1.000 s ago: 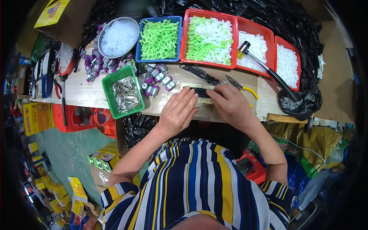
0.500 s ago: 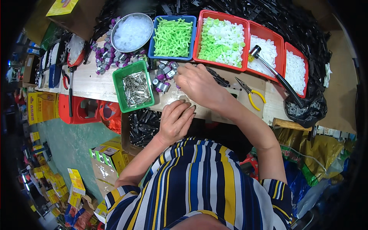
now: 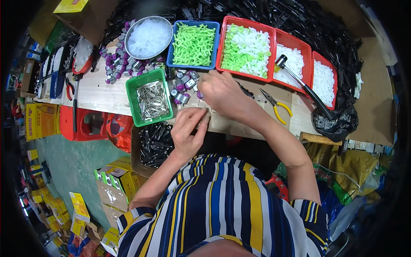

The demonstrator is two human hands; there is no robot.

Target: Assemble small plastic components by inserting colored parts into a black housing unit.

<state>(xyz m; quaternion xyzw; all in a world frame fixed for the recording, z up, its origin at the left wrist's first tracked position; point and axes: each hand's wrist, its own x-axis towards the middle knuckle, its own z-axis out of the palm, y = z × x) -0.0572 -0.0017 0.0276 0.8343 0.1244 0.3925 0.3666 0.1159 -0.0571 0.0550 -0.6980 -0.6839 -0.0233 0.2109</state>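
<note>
My right hand (image 3: pixel 221 93) is closed over the table edge, knuckles up, its fingertips turned down out of sight. A purple bit shows beside its fingers, among small silver-and-purple motor-like parts (image 3: pixel 185 81). Just below and left of it, my left hand (image 3: pixel 187 130) has its fingers bent and pressed together, tips on the bench edge (image 3: pixel 204 104). Whatever either hand holds is hidden. Left of the hands stands a green bin (image 3: pixel 128 92) of small silver metal pieces (image 3: pixel 153 99). Black parts (image 3: pixel 244 89) lie partly hidden behind my right wrist.
Behind are a metal bowl (image 3: pixel 170 40) of clear pieces, a blue bin (image 3: pixel 170 64) of green parts and red bins (image 3: pixel 246 76) of white and green pieces. A hammer (image 3: pixel 306 85) rests across them. Yellow-handled pliers (image 3: pixel 280 109) lie right. A box of black parts (image 3: pixel 156 143) sits below.
My left hand has shifted slightly left and its fingers have drawn together. My right hand stays in nearly the same place, its fingers slightly lower. The view has tilted a little.
</note>
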